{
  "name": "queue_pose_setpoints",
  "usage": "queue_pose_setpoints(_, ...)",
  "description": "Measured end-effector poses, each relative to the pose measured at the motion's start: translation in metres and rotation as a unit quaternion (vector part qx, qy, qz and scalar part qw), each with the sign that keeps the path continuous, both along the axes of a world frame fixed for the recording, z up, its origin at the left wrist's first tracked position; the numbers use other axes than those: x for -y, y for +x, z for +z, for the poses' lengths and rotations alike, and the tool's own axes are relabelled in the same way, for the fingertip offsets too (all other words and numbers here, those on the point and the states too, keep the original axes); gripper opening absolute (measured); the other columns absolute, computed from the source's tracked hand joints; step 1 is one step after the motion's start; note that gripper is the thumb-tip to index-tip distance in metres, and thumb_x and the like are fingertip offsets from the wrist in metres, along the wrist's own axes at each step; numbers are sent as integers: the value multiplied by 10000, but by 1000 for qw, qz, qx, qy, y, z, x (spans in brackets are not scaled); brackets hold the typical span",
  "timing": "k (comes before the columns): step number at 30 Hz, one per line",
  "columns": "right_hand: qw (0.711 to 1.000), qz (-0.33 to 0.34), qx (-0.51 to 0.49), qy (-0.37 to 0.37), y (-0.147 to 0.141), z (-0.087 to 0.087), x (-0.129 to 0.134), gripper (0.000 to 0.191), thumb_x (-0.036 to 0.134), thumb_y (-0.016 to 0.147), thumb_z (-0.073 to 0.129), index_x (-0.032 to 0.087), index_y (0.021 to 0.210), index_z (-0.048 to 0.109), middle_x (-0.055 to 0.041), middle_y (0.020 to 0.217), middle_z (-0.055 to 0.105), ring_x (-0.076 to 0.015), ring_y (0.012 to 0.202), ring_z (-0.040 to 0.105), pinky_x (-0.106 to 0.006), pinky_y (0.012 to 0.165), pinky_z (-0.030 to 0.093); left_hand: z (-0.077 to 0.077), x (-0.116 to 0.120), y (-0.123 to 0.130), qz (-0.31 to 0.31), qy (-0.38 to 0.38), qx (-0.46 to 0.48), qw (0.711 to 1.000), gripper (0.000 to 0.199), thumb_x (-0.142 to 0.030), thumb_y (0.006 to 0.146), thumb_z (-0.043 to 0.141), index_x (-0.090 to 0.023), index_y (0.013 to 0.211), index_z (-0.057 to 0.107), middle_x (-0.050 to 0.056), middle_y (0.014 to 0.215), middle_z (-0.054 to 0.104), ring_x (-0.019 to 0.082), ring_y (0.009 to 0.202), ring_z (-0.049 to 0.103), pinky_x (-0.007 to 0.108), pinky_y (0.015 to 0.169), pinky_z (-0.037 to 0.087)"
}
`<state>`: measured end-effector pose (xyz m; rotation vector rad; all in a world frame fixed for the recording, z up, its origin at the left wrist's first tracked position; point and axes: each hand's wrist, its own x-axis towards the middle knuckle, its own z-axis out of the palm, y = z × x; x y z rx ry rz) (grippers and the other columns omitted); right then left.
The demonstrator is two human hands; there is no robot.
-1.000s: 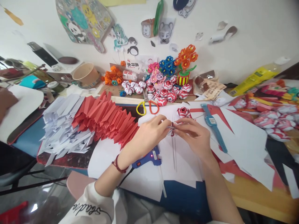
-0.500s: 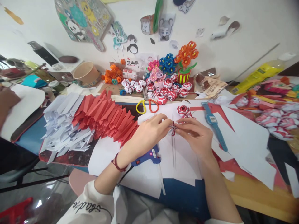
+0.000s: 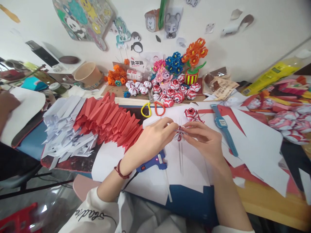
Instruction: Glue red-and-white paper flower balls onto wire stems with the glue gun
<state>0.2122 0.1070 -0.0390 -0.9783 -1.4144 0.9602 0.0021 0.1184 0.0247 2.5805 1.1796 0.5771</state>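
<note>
Between my two hands is a small red and white paper flower (image 3: 179,133), pinched from both sides over the white paper (image 3: 194,165). My left hand (image 3: 160,131) grips its left edge with thumb and fingers, and my right hand (image 3: 204,137) grips its right edge. Two thin metal sticks (image 3: 180,160) stretch below the flower. Under my left forearm lies a blue glue gun (image 3: 155,161) with a lit red light. Finished red and white paper flowers (image 3: 191,114) sit just beyond my right hand.
Folded red paper strips (image 3: 107,119) and white ones (image 3: 65,123) are heaped at left. Scissors (image 3: 159,110) lie ahead, a blue watch (image 3: 224,132) at right. More paper flowers (image 3: 175,94) stand along the wall. Another person's hand (image 3: 8,103) shows at far left.
My hands stay at almost the same spot, both still pinching the paper flower, which appears slightly turned. The camera view has shifted a little.
</note>
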Motion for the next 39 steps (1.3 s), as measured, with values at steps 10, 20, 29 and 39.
queue_pose_setpoints(10, 999, 5, 29, -15, 5, -3, -1, 166, 324, 928, 720, 336, 1061, 819, -51, 1139, 744, -228, 1075, 704, -345, 809, 674, -3, -1, 0, 11, -2, 14, 1000, 174, -248, 1083, 431, -185, 1079, 593, 65, 1107, 657, 166, 972, 662, 282, 862, 536)
queue_pose_setpoints(20, 999, 35, -8, -41, 2, 1, -1, 220, 258, 875, 782, 351, 1073, 803, -31, 1151, 726, -196, 1074, 708, -300, 859, 665, -3, 0, 2, 21, -2, 1, 1000, 151, -234, 1070, 457, -172, 1077, 594, 71, 1098, 666, 177, 956, 670, 284, 835, 544)
queue_pose_setpoints(29, 999, 31, -29, -35, 2, -4, 0, 179, 217, 839, 809, 304, 995, 799, -46, 1099, 707, -197, 1021, 715, -355, 848, 691, -4, 1, 3, 17, 1, -4, 1000, 161, -214, 1066, 441, -176, 1072, 597, 81, 1105, 675, 174, 970, 671, 279, 817, 552)
queue_pose_setpoints(39, 999, 25, -14, -21, 3, -5, 2, 171, 187, 834, 807, 286, 973, 792, -40, 1062, 683, -181, 978, 700, -325, 813, 690, -5, 3, 5, 13, 5, -30, 999, 166, -203, 1064, 444, -165, 1092, 603, 90, 1130, 675, 180, 1005, 676, 280, 810, 564)
